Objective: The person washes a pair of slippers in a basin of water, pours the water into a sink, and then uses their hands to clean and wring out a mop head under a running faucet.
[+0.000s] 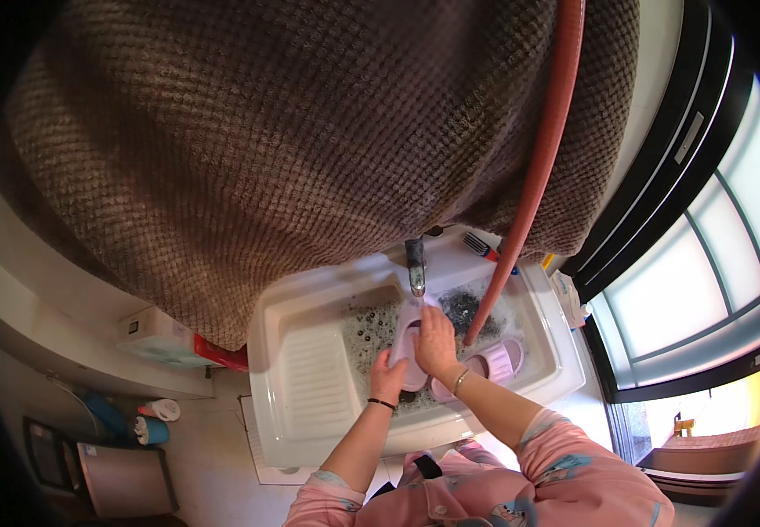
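Note:
A pale purple slide sandal [404, 346] is held under the metal faucet [415, 267] of a white laundry sink [307, 446]. My left hand [388, 377] grips its near left edge. Across its strap and inside lies my right hand [436, 339]; whether its fingers grip the sandal is hard to tell. A second purple sandal [495, 362] rests in the sink just right of my right wrist. Soapy water with bubbles [370, 326] surrounds both sandals, and a dark submerged thing [462, 309] shows behind my right hand.
A red hose [538, 184] hangs down into the basin. Beyond the sink hangs a large brown textured cloth [288, 145]. A brush [479, 246] lies on the back right rim. The ribbed washboard [317, 375] forms the left side. A glass-paned door [690, 270] stands at right.

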`<state>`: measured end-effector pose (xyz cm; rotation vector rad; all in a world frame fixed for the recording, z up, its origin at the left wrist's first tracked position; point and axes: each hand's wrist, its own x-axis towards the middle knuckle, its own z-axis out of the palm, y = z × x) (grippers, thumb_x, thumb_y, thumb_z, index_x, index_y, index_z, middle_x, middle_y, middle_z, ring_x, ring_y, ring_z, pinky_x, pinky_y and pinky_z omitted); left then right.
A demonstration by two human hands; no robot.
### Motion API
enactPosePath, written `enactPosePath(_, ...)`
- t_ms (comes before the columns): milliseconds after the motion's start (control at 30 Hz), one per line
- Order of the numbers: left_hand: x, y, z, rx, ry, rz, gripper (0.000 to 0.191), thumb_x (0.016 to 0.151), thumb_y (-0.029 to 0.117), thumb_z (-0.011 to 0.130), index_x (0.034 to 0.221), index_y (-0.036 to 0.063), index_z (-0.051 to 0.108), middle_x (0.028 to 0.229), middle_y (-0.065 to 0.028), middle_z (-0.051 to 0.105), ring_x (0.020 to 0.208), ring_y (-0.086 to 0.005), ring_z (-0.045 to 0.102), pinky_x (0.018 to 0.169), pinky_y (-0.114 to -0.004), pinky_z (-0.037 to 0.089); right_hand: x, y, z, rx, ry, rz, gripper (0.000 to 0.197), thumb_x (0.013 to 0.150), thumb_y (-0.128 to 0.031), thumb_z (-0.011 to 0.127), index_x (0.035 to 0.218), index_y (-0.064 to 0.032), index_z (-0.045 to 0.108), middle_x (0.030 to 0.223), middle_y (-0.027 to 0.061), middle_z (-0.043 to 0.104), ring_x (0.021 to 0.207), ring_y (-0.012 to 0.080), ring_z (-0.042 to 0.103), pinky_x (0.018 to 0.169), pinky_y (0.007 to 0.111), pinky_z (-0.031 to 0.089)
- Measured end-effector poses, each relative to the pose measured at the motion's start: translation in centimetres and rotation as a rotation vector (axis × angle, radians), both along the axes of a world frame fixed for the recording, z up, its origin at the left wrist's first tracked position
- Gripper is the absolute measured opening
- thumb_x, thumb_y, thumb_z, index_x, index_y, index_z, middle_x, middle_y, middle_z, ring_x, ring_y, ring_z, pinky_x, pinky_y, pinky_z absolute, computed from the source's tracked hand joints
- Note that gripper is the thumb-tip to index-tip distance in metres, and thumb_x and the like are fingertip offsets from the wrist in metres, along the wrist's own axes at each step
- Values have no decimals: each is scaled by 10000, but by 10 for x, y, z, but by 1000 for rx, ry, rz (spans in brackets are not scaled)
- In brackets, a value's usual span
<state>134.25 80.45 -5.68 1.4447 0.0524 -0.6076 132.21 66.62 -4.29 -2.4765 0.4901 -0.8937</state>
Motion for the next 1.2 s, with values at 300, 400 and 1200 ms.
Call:
enactPosePath(300, -9, -19, 24, -326, 420, -44, 597, 656, -122, 464, 1222, 51, 392, 1136, -140, 497, 1004, -263, 523, 845, -365, 454, 12, -8, 7, -71, -9, 14, 420, 740, -49, 534, 1144, 42, 462, 1110, 225, 506, 1046, 392, 463, 899, 451, 384)
enactPosePath(400, 2, -1, -11, -282, 314, -75, 686, 627, -108, 459, 1292, 37, 374, 1101, -113, 535, 997, -240, 532, 841, -333, 450, -7, -16, 1, 129, -121, -6, 635, 683, -107, 652, 1214, 100, 371, 1144, 281, 471, 1112, 421, 418, 968, 465, 324)
enactPosePath(1200, 73, -64, -20, 214, -453, -278, 189, 787, 51, 553, 967, 61, 608, 910, -93, 604, 865, -258, 586, 752, -352, 470, -12, -20, 27, 1191, -230, -202, 236, 821, -167, 515, 935, 33, 468, 725, 72, 514, 561, 138, 509, 491, 255, 442)
